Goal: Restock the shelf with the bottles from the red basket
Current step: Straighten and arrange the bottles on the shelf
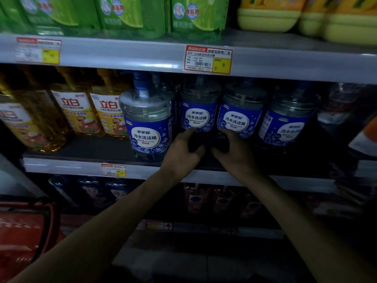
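Left hand (183,149) and right hand (234,149) meet on the shelf (71,166), fingers curled toward a dark shape (208,142) between them; I cannot tell whether they grip it; blue-labelled bottles (199,117) stand just beyond; the red basket (20,231) sits near left; the bottles look full, so likely heavy, stiff and slick; best gripped round the body.

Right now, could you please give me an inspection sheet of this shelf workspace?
Surface: middle shelf, dark, grey price rail.
Job's things: blue-labelled detergent bottles upright in a row; red basket lower left, contents unclear.
Clutter: nothing seen.
Hands: left hand and right hand reach side by side toward bottle bases; any grip too dark to tell.
Cables: nothing seen.
Surroundings: yellow detergent bottles left; green refill packs above; price tag on upper rail.
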`<state>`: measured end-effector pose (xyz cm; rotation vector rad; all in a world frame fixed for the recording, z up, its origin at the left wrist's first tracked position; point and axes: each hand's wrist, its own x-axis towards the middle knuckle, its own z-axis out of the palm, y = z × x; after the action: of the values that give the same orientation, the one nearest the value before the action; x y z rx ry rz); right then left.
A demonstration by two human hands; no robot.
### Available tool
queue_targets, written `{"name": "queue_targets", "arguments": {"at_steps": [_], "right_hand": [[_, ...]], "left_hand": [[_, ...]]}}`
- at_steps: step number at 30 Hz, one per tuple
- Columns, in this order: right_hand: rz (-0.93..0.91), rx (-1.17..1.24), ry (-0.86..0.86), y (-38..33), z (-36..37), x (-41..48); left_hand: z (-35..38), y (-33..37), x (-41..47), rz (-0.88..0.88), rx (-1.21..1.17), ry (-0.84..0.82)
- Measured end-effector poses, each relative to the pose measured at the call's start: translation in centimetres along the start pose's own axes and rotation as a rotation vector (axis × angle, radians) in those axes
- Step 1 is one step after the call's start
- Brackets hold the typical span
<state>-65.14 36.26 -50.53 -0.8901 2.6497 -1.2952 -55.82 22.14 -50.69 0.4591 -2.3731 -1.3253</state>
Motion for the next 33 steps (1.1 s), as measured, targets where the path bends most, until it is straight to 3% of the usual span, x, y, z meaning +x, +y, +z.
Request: {"name": "queue_targets", "arguments": {"at_steps": [5, 10, 26, 33], "right_hand": [[-0.069, -0.252, -0.016, 1.2, -2.2, -1.3], [0.039, -0.306, -0.071, 3.3, -3.6, -1.5], [0.199, 0.174, 0.169, 3.7, -5.7, 0.1], [0.222, 0.268, 0.215, 3.3, -5.0, 1.7]], "left_hand": [[0.2, 0.1, -0.9, 0.168, 0.466, -0.084], [1.5, 1.0, -0.6, 0.217, 0.677, -0.109], [7.8, 2.3, 2.0, 0.289, 0.738, 0.021], [8.7, 2.4, 3.7, 0.241, 0.553, 0.063]]}}
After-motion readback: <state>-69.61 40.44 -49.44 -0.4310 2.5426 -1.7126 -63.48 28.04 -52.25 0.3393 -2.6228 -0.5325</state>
